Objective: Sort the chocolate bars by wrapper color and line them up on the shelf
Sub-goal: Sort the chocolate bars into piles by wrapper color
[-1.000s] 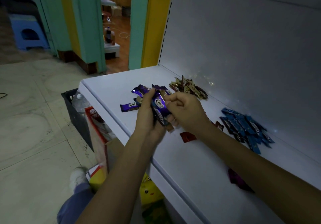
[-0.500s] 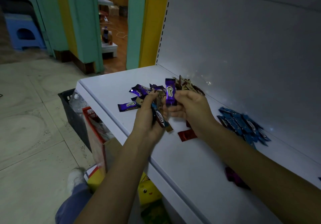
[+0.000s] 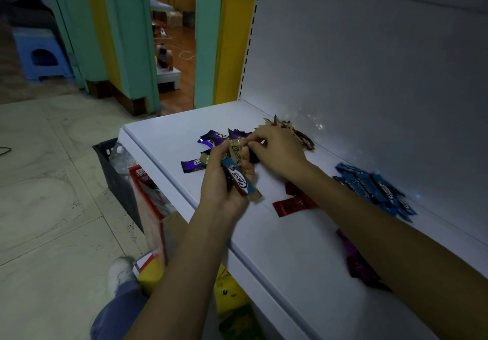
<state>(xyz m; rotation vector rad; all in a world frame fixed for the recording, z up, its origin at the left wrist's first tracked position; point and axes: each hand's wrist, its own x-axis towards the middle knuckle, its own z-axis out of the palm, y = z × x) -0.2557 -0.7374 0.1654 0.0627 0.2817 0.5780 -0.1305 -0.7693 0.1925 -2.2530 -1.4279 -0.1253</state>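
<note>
Gone from the right hand [image 3: 277, 152] is the purple bar it held upright half a second ago; its fingertips now pinch the top end of a gold-wrapped bar [image 3: 235, 151]. That bar stands in the left hand [image 3: 224, 181], whose grip is closed around a bundle of bars [image 3: 241, 182], a blue wrapper at the front slanting down past the palm. Both forearms reach in from below and meet over the front part of the white shelf [image 3: 290, 247].

Sorted piles lie around the hands. Purple bars [image 3: 214, 139] sit just beyond the left hand, one more nearer the shelf's edge. A gold-brown pile [image 3: 303, 137] is partly hidden behind the right hand, close to the white back panel [image 3: 369, 62]. Blue bars [image 3: 375, 189] are heaped right of the right forearm, red bars [image 3: 294, 203] lie between the forearms, and dark magenta bars [image 3: 359, 263] show beside the right forearm.

Beside the shelf stand a black crate [image 3: 111, 165] and a red box [image 3: 142, 189] on the tiled floor [image 3: 52, 207]; a blue stool [image 3: 39, 57] sits by the green door frames [image 3: 132, 36].
</note>
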